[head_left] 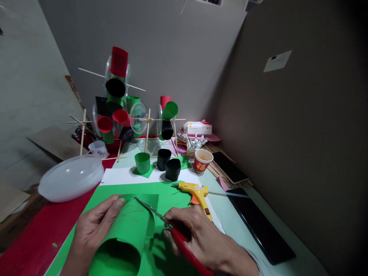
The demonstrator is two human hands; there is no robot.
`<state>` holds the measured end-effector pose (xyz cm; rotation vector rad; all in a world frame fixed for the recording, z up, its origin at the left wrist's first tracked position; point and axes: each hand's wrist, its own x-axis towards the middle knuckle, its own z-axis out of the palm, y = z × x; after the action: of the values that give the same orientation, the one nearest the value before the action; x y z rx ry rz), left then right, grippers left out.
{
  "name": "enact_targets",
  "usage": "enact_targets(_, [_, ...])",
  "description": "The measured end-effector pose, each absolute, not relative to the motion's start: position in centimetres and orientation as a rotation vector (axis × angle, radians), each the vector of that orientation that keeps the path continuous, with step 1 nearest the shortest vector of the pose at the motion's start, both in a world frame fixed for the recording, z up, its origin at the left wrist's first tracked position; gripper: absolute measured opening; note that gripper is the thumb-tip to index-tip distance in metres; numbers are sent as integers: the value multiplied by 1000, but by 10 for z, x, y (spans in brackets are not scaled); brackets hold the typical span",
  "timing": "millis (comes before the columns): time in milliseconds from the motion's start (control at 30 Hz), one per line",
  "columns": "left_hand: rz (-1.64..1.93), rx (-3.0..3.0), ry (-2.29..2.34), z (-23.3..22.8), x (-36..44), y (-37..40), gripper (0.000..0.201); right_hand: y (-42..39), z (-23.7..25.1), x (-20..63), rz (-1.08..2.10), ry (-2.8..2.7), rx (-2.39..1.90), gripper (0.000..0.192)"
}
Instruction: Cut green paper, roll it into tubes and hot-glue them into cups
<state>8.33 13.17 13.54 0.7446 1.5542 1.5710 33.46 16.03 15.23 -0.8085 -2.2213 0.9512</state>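
Observation:
My left hand (pixel 92 226) grips a rolled green paper tube (pixel 125 235) lying over a large green sheet (pixel 169 193). My right hand (pixel 201 239) holds red-handled scissors (pixel 184 247) whose blades (pixel 148 207) reach the far end of the tube, at its paper edge. A yellow glue gun (pixel 195 193) lies just beyond my right hand on the green sheet.
A green paper cup (pixel 143 162) and two black ones (pixel 169 165) stand behind the sheet. A stick-and-cup model (pixel 120 103) rises at the back. A white bowl (pixel 70 178) sits left, a red-printed cup (pixel 202 161) and two dark phones (pixel 260 226) right, by the wall.

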Motion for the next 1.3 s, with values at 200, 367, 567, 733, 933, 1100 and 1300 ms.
enact_targets(200, [1549,815,1604,135,83,130,53,160,157,336,986,-2227,-805,4])
enact_targets(367, [1507,899,1640,137,82,131,53,157,164,338,1002,-2271,-921,8])
enact_targets(567, [1464,978,1640,134,83,134,45,160,166,339,1028,-2319,-942,12])
enact_targets(733, [1484,994,1652,131,82,134,42,159,165,339,1099,-2290,-914,10])
enact_targets(933, [1491,1032,1620,133,82,134,40,160,158,338,982,-2286,-814,4])
enact_targets(1100, [1474,1099,1600,142,85,133,40,162,157,338,973,-2289,-769,6])
enact_targets(1300, [1472,1164,1623,157,90,133,33,162,159,339,999,-2329,-813,7])
